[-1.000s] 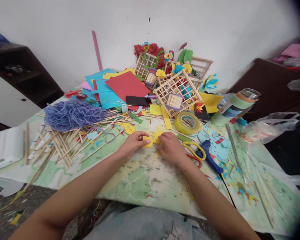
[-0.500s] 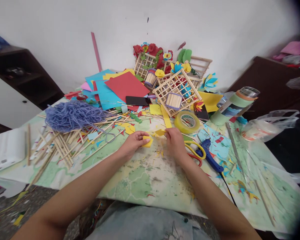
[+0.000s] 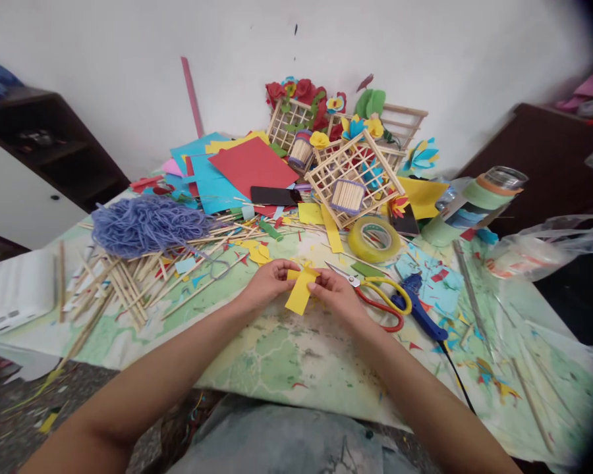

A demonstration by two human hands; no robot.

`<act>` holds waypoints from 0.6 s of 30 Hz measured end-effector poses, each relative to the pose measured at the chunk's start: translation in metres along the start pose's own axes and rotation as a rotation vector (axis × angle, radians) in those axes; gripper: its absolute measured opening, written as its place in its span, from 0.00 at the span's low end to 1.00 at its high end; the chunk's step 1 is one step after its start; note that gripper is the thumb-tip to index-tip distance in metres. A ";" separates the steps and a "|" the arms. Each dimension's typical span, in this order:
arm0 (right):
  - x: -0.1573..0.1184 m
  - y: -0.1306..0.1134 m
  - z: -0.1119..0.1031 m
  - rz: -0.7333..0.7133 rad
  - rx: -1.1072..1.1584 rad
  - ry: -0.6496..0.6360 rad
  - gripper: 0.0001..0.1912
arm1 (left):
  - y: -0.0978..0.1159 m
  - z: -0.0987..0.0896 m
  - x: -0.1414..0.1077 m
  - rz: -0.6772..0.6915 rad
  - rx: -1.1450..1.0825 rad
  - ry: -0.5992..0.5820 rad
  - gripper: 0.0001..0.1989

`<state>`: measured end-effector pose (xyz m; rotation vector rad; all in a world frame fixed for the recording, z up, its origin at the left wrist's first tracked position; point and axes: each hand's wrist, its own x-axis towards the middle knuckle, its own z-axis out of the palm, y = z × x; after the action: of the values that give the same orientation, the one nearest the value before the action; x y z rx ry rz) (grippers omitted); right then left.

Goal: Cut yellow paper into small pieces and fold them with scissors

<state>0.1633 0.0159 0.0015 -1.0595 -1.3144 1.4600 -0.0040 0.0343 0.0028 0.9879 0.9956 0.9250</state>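
Note:
My left hand (image 3: 271,282) and my right hand (image 3: 337,291) are close together over the middle of the table. A small rectangular strip of yellow paper (image 3: 299,296) hangs down between them, with more yellow paper at its upper end. Thumb and fingers of my right hand pinch the strip at its upper right. The fingers of my left hand are closed on yellow paper at the left; whether it is a separate piece is unclear. Beside my right hand lie scissors (image 3: 375,294) with yellow and red handles, blades slightly apart.
Right of the scissors lies a blue glue gun (image 3: 422,315); behind them, a tape roll (image 3: 374,239). Stick lattices (image 3: 356,178) with paper flowers and coloured paper sheets (image 3: 254,164) stand at the back. Purple yarn (image 3: 148,226) and sticks lie left, a bottle (image 3: 474,205) right.
My hands have come together; the yellow pieces they held apart now meet or overlap. My right hand moved slightly down and left, uncovering the scissors' blades and red handle.

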 end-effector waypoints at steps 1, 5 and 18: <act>0.001 0.004 0.001 -0.002 -0.024 0.014 0.12 | 0.000 0.001 -0.001 -0.006 -0.001 0.006 0.20; 0.002 0.012 0.003 -0.024 -0.120 0.098 0.09 | 0.001 0.003 -0.003 -0.027 -0.054 0.003 0.19; -0.013 0.002 0.004 -0.617 -0.686 -0.005 0.14 | 0.002 0.004 0.000 0.039 -0.233 0.163 0.15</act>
<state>0.1626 0.0025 0.0002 -0.9210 -1.9899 0.5535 -0.0008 0.0339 0.0052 0.7467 0.9806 1.1405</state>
